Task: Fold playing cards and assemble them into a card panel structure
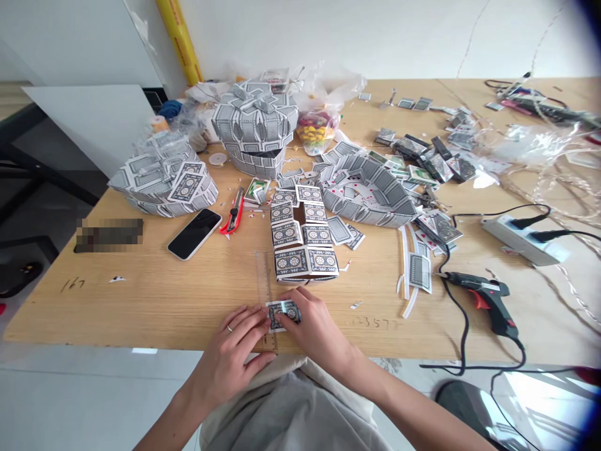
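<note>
Near the front edge of the table, a blue-patterned playing card (283, 315) lies across a clear ruler (263, 282). My right hand (312, 322) grips the card, its thumb on the face and its fingers at the far edge. Stretched flat, the fingers of my left hand (241, 341) rest at the card's left end and over the ruler, thumb apart. Just beyond my hands sits a hollow shape built of playing cards (305, 235), with a gap in its middle.
Card-built boxes (256, 122) stand at the back, beside an open card tray (366, 191). A red utility knife (232, 213) and a phone (194, 233) lie to the left. A glue gun (486, 297), its cord and a power strip (526, 240) occupy the right.
</note>
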A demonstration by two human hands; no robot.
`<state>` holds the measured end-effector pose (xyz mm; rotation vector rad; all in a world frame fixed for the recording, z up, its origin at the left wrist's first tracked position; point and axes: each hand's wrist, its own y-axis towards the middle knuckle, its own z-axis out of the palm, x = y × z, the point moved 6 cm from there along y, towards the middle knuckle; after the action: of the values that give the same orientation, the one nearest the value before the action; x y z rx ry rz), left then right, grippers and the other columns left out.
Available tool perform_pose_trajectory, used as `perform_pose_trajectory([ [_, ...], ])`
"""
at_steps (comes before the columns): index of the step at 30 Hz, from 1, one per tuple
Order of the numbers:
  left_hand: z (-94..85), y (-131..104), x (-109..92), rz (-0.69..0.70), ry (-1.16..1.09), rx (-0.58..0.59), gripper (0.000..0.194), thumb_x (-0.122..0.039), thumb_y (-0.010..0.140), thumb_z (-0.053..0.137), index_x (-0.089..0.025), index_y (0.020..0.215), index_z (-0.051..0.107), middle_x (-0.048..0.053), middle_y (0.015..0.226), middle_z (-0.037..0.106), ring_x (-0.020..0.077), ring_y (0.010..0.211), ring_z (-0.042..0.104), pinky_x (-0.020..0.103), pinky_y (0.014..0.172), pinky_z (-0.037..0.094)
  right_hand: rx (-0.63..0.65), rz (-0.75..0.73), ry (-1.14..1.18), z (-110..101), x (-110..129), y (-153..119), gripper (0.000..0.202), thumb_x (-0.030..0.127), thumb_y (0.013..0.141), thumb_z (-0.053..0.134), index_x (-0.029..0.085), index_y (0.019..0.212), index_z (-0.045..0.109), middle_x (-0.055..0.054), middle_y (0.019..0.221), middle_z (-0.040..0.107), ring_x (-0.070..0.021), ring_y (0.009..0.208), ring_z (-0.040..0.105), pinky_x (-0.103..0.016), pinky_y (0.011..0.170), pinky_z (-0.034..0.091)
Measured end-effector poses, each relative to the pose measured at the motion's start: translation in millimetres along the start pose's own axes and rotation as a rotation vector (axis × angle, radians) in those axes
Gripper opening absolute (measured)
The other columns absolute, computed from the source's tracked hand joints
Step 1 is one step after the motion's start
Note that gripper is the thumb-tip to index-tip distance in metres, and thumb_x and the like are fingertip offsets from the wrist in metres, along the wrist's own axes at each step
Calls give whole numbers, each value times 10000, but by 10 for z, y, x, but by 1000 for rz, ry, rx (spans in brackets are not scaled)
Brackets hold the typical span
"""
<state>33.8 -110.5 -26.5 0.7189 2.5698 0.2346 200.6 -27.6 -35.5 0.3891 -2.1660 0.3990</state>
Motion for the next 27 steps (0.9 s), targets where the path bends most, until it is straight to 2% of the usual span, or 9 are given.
perform_pose_trajectory([
  [9, 9, 25, -27, 13, 42, 27, 399, -392, 1071, 668, -165, 1398, 644, 139, 1460, 705, 303, 1385, 649, 501, 1205, 528, 9, 0, 2, 3, -1, -1, 183, 77, 936, 748, 192, 1070, 703, -79, 1091, 739, -265, 988, 736, -351, 867, 552],
  [14, -9, 44, -72, 34, 69, 86, 468, -464, 1049, 690, -131, 1375, 641, 158, 1474, 687, 331, 1401, 627, 529, 1204, 515, 0, 3, 36, -24, 15, -15, 199, 103, 948, 724, 193, 1123, 693, -101, 1155, 758, -288, 1081, 743, -373, 932, 546],
  [17, -29, 70, -85, 56, 79, 94, 435, -452, 1067, 661, -119, 1346, 656, 160, 1447, 704, 331, 1387, 633, 526, 1184, 525, -8, 50, 87, -99, 1, -53, 305, 188, 976, 694, 196, 1275, 635, -111, 1208, 764, -303, 1133, 733, -403, 966, 533],
  [19, -35, 87, -88, 67, 85, 90, 428, -445, 1075, 647, -111, 1343, 660, 160, 1431, 715, 333, 1371, 644, 528, 1168, 533, 21, 116, 153, -131, -47, -89, 352, 280, 995, 667, 202, 1330, 592, -90, 1096, 771, -293, 1024, 743, -396, 881, 537],
  [22, -32, 97, -90, 77, 95, 70, 423, -437, 1086, 629, -107, 1348, 662, 160, 1416, 726, 336, 1347, 662, 531, 1155, 535, 108, 212, 380, -113, -125, -136, 414, 425, 998, 646, 208, 1334, 540, -22, 865, 723, -247, 809, 714, -347, 729, 509],
  [24, -24, 92, -89, 77, 97, 54, 412, -425, 1089, 626, -108, 1350, 665, 161, 1415, 728, 336, 1346, 663, 532, 1165, 524, 157, 263, 547, -81, -157, -149, 480, 489, 978, 663, 205, 1335, 514, -8, 841, 717, -224, 780, 705, -325, 703, 498],
  [27, -3, 71, -82, 65, 94, 49, 395, -390, 1087, 633, -113, 1367, 662, 159, 1430, 723, 331, 1362, 656, 530, 1186, 509, 186, 324, 652, -62, -173, -138, 565, 561, 927, 722, 188, 1311, 542, -21, 863, 734, -220, 820, 712, -326, 733, 507],
])
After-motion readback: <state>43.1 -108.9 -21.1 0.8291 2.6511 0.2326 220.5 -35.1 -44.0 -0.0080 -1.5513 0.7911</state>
